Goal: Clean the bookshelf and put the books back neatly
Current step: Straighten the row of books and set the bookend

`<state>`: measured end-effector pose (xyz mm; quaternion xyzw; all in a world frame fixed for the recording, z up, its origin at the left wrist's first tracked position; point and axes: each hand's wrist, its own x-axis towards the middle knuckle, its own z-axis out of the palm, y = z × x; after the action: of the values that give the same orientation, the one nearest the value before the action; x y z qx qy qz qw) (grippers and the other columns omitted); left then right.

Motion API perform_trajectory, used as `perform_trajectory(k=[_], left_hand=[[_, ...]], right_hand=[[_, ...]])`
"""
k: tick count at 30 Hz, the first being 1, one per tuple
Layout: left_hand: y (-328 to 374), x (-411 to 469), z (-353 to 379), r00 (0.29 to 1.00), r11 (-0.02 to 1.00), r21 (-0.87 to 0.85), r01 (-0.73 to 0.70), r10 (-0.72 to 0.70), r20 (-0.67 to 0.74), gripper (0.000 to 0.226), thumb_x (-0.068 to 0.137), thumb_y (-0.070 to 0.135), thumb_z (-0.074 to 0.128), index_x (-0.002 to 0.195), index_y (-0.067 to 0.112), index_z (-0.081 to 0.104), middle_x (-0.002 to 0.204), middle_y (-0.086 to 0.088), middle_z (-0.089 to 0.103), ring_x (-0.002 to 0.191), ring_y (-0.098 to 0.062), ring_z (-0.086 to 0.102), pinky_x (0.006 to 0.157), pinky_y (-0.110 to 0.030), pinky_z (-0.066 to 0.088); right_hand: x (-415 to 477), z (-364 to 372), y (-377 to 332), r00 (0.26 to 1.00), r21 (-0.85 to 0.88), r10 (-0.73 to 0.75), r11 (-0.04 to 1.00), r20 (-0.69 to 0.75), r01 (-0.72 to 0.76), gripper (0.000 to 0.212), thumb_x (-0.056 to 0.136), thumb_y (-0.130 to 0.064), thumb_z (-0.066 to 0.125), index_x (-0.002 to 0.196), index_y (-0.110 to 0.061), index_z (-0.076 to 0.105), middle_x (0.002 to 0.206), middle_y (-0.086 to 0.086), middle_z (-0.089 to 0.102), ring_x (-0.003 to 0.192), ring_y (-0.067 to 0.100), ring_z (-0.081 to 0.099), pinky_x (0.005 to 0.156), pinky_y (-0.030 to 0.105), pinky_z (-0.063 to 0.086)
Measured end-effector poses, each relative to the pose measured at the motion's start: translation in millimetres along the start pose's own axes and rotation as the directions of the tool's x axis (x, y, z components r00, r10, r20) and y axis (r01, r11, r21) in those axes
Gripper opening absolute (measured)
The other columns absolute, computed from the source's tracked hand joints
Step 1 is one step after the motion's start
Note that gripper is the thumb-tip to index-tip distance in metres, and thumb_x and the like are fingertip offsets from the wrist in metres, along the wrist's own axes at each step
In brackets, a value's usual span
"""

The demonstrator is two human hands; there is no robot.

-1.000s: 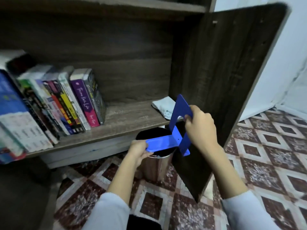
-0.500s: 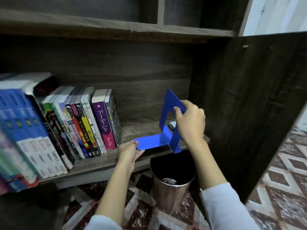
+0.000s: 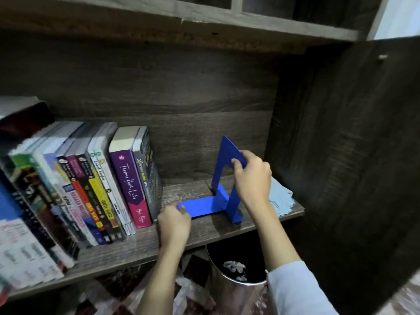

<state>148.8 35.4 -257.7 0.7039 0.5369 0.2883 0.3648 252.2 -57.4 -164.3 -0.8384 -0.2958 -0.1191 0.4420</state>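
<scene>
A blue metal bookend [image 3: 223, 185] stands on the dark wooden shelf [image 3: 136, 244], to the right of the books. My right hand [image 3: 252, 178] grips its upright plate near the top. My left hand [image 3: 173, 221] pinches the tip of its flat tongue, which points toward the books. A row of upright books [image 3: 91, 187] fills the left half of the shelf and leans slightly left; the rightmost are a purple one [image 3: 130, 180] and a grey one [image 3: 148, 176]. A gap separates the grey book from the bookend.
A pale blue cloth [image 3: 280, 197] lies on the shelf behind my right wrist. A shiny metal bin [image 3: 236, 289] with crumpled paper stands on the tiled floor below the shelf edge. The open cabinet door [image 3: 354, 155] stands at the right. Another shelf board [image 3: 204, 26] runs overhead.
The bookend went from in front of the shelf, above the bin, up onto the shelf board. Both hands kept their hold. The view has moved closer and upward.
</scene>
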Motion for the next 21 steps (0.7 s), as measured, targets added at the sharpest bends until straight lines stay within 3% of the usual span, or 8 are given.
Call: perform_trajectory(k=[4, 10, 18, 21], left_hand=[[1.4, 2.6, 2.7, 0.99, 0.977, 0.171, -0.124, 0.133, -0.04, 0.032, 0.096, 0.013, 0.044, 0.122, 0.005, 0.06, 0.111, -0.024, 0.062, 0.102, -0.04, 0.059, 0.086, -0.041, 0.047], [-5.5, 8.9, 14.2, 0.96, 0.881, 0.396, -0.258, 0.281, 0.0, 0.033, 0.093, 0.013, 0.046, 0.121, 0.019, 0.062, 0.127, -0.005, 0.051, 0.119, -0.025, 0.044, 0.097, -0.034, 0.037], [-12.6, 7.6, 18.6, 0.921, 0.827, 0.42, -0.375, 0.385, 0.064, 0.029, 0.092, 0.012, 0.043, 0.113, 0.016, 0.063, 0.119, -0.006, 0.056, 0.111, -0.026, 0.054, 0.09, -0.035, 0.041], [-10.4, 5.2, 15.5, 0.922, 0.838, 0.39, -0.383, 0.376, 0.097, 0.033, 0.092, 0.012, 0.042, 0.118, 0.018, 0.062, 0.119, -0.005, 0.056, 0.112, -0.026, 0.054, 0.089, -0.036, 0.043]], right_hand=[[2.5, 12.7, 0.4, 1.0, 0.04, -0.013, 0.999, -0.028, 0.014, 0.028, 0.095, -0.024, 0.051, 0.12, -0.016, 0.061, 0.101, 0.015, 0.068, 0.097, 0.038, 0.058, 0.078, 0.038, 0.043], [-2.8, 33.7, -9.5, 0.993, -0.029, -0.118, 0.993, 0.017, 0.118, 0.028, 0.096, -0.029, 0.047, 0.12, -0.019, 0.059, 0.099, 0.02, 0.068, 0.095, 0.041, 0.057, 0.073, 0.039, 0.038], [-14.0, 56.8, -24.7, 0.994, 0.035, -0.106, 0.994, -0.013, 0.106, 0.03, 0.096, -0.034, 0.047, 0.117, -0.016, 0.058, 0.096, 0.022, 0.068, 0.092, 0.044, 0.059, 0.075, 0.043, 0.041], [-13.4, 59.1, -10.8, 0.991, 0.112, -0.08, 0.991, 0.105, 0.068, 0.028, 0.091, -0.031, 0.054, 0.114, -0.018, 0.059, 0.099, 0.02, 0.068, 0.094, 0.043, 0.058, 0.076, 0.041, 0.043]])
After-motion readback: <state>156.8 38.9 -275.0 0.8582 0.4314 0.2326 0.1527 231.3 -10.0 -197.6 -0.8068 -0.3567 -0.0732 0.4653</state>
